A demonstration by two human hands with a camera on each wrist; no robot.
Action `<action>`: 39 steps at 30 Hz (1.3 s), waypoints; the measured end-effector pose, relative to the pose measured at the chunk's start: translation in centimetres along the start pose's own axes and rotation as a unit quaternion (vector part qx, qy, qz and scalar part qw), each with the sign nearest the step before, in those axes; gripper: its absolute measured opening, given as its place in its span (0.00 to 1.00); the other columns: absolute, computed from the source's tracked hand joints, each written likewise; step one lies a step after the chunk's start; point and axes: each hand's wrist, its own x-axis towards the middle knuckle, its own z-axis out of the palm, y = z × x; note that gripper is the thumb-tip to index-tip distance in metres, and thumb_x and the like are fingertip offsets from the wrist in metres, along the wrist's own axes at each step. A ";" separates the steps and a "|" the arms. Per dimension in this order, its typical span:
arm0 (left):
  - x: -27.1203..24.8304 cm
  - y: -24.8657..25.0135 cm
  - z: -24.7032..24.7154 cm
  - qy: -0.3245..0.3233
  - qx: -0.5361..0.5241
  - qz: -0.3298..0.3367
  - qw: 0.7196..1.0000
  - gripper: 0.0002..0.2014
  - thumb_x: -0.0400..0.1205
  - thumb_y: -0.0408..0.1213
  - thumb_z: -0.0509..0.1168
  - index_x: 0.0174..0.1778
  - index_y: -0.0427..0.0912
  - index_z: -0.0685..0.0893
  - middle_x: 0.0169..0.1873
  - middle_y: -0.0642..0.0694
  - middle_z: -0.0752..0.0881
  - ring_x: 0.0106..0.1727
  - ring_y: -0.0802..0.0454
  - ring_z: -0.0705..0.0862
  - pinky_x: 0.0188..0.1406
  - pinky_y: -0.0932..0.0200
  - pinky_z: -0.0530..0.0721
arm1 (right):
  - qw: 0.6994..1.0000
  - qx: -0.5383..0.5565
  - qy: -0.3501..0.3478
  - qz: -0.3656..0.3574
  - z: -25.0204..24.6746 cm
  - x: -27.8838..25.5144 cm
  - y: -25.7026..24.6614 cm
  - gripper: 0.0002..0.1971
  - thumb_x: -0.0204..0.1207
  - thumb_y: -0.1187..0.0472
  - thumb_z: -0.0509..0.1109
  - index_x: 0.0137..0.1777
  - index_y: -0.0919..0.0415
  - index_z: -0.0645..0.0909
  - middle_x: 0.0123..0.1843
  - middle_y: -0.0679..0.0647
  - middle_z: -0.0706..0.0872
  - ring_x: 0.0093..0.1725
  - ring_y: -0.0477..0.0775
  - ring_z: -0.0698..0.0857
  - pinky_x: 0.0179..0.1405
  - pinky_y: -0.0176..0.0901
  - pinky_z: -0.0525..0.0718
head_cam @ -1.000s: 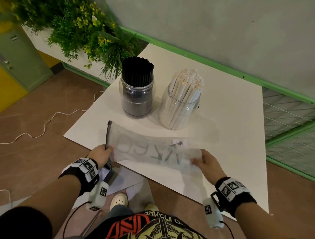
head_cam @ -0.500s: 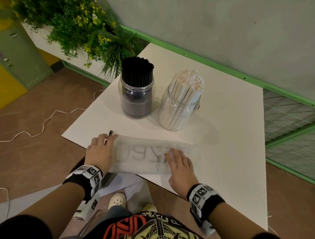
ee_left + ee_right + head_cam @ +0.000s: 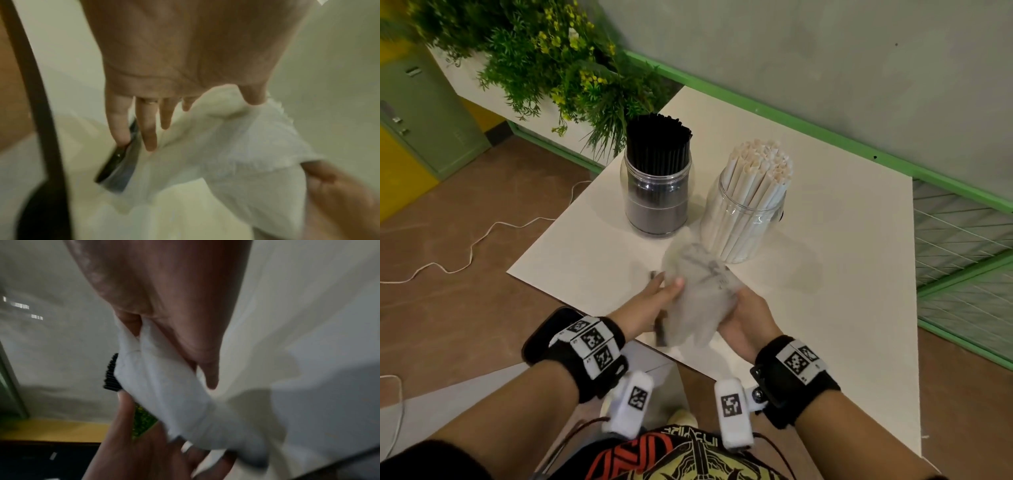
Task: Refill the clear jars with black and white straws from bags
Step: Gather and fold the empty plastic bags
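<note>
An empty translucent bag (image 3: 698, 294) with dark print is bunched up between both hands above the table's near edge. My left hand (image 3: 666, 289) holds its left side, thumb on top, fingers behind; a dark strip (image 3: 117, 167) on the bag lies under those fingers. My right hand (image 3: 746, 315) grips the bag's right side. The bag (image 3: 236, 146) (image 3: 164, 386) fills both blurred wrist views. Behind it stand a clear jar packed with black straws (image 3: 657, 198) and a clear jar packed with white straws (image 3: 743, 219).
The white table (image 3: 842, 274) ends in a green rail (image 3: 791, 126) against a grey wall. Leafy plants (image 3: 544, 58) overhang the far left corner. A white cable (image 3: 465, 253) runs over the brown floor on the left; wire mesh (image 3: 962, 246) lies to the right.
The bag was held spread out, then pressed flat on the table under both palms. Now the hands have come together and gathered it into a crumpled bunch lifted off the table.
</note>
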 end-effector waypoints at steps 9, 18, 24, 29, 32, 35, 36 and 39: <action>0.2 3.2 1.6 0.131 -0.197 0.137 0.962 0.20 0.71 0.40 0.73 0.58 0.39 0.85 0.53 0.38 0.89 0.57 0.40 0.88 0.62 0.35 0.82 | 0.823 -0.444 0.158 -0.318 0.4 -2.3 -0.4 0.28 0.73 0.58 0.69 0.72 0.47 0.66 0.67 0.51 0.72 0.61 0.42 0.77 0.59 0.33 0.76; -1.9 3.7 3.1 -0.007 -0.153 0.077 0.985 0.14 0.79 0.41 0.68 0.58 0.38 0.85 0.52 0.39 0.90 0.58 0.44 0.87 0.64 0.43 0.82 | 0.562 -0.765 0.028 -0.313 -0.2 -1.4 -1.0 0.36 0.57 0.49 0.81 0.66 0.56 0.73 0.57 0.52 0.78 0.54 0.59 0.78 0.50 0.54 0.82; -2.1 2.8 1.1 0.076 0.158 0.221 0.959 0.44 0.58 0.64 0.74 0.70 0.57 0.69 0.65 0.57 0.75 0.64 0.61 0.74 0.62 0.63 0.74 | 0.590 -0.786 0.006 -0.187 -0.1 -1.9 -2.8 0.11 0.72 0.59 0.72 0.50 0.63 0.76 0.43 0.60 0.85 0.41 0.66 0.83 0.35 0.53 0.78; -2.4 2.9 1.4 0.013 0.242 0.246 0.939 0.16 0.70 0.49 0.71 0.53 0.54 0.82 0.44 0.54 0.88 0.46 0.61 0.83 0.47 0.59 0.81 | 0.685 -0.694 0.003 -0.220 0.8 -2.2 -3.7 0.14 0.68 0.58 0.76 0.52 0.59 0.78 0.41 0.56 0.85 0.39 0.56 0.81 0.37 0.47 0.77; -2.1 2.9 0.9 0.126 0.212 0.284 0.927 0.05 0.74 0.38 0.66 0.44 0.46 0.84 0.34 0.49 0.86 0.37 0.51 0.83 0.40 0.54 0.80 | 0.699 -0.648 0.077 -0.294 0.8 -2.9 -3.1 0.29 0.67 0.60 0.77 0.68 0.55 0.72 0.59 0.50 0.77 0.57 0.51 0.77 0.56 0.37 0.75; -1.8 3.1 0.6 0.228 0.193 0.305 0.904 0.08 0.79 0.28 0.64 0.50 0.43 0.82 0.37 0.49 0.86 0.39 0.52 0.82 0.39 0.58 0.80 | 0.793 -0.552 0.121 -0.230 1.8 -4.2 -2.4 0.37 0.72 0.48 0.77 0.76 0.46 0.61 0.68 0.45 0.67 0.64 0.47 0.75 0.62 0.37 0.77; -1.8 3.2 0.7 0.228 0.202 0.315 0.899 0.08 0.78 0.28 0.64 0.50 0.43 0.82 0.37 0.50 0.86 0.39 0.52 0.82 0.39 0.58 0.80 | 0.853 -0.488 0.095 -0.162 2.5 -4.4 -2.5 0.36 0.73 0.44 0.75 0.76 0.43 0.60 0.69 0.44 0.68 0.64 0.46 0.78 0.61 0.41 0.81; -1.9 2.7 2.0 0.100 0.245 0.319 0.910 0.04 0.79 0.31 0.66 0.45 0.44 0.79 0.36 0.50 0.85 0.38 0.52 0.82 0.39 0.53 0.81 | 0.963 -0.261 0.025 -0.069 2.4 -3.3 -2.5 0.27 0.74 0.43 0.73 0.69 0.53 0.70 0.64 0.58 0.83 0.57 0.53 0.87 0.55 0.58 0.87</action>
